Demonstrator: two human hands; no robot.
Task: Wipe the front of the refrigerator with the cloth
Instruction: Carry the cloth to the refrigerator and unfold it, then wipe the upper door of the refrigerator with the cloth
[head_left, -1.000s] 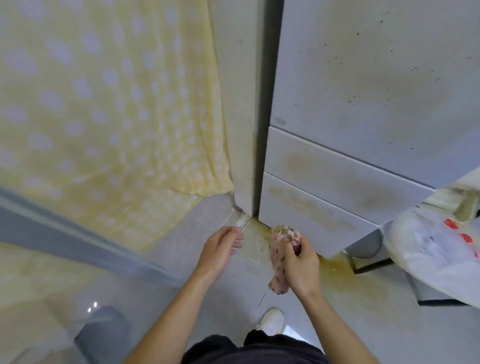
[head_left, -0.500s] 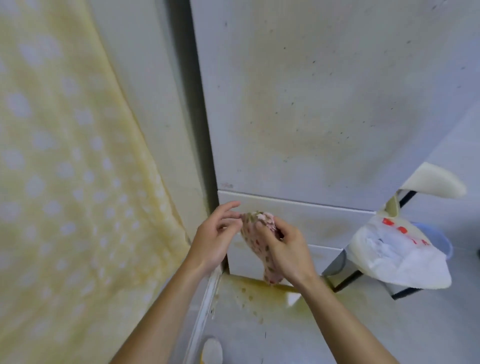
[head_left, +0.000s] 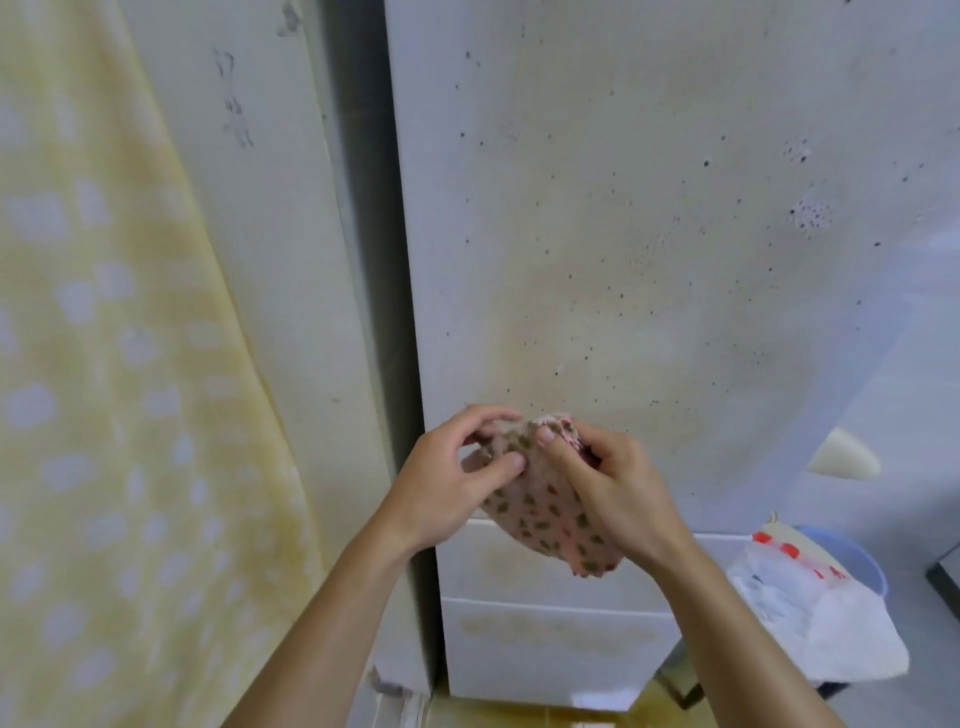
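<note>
The cloth (head_left: 550, 514), pink with olive and red flecks, is bunched at lower centre of the frame, held in the air just in front of the refrigerator (head_left: 649, 234); whether any of it touches the door cannot be told from this angle. Both hands are clamped on it: the left hand (head_left: 441, 488) pinches its upper left edge between thumb and curled fingers, and the right hand (head_left: 618, 488) curls round its right side with the thumb on top, so the 2 hands meet at the wad's crest. This grip looks like gathering or refolding, probably to make a firm pad before pressing it to the door, so wiping seems not yet begun. The door fills the upper right, pale, dotted with dark specks and tinted by a yellowish stain at centre, likely the patch to wipe. Below the hands, 2 drawer fronts (head_left: 545, 639) show similar smears, partly hidden by cloth and wrists. A dark gap separates the refrigerator from a marked wall strip (head_left: 270, 260), and a yellow dotted curtain (head_left: 104, 364) covers the left. At lower right a white plastic bag (head_left: 821, 623) hides most of a blue tub (head_left: 860, 564); the cream pointed object (head_left: 844, 460) above it is hard to identify
</note>
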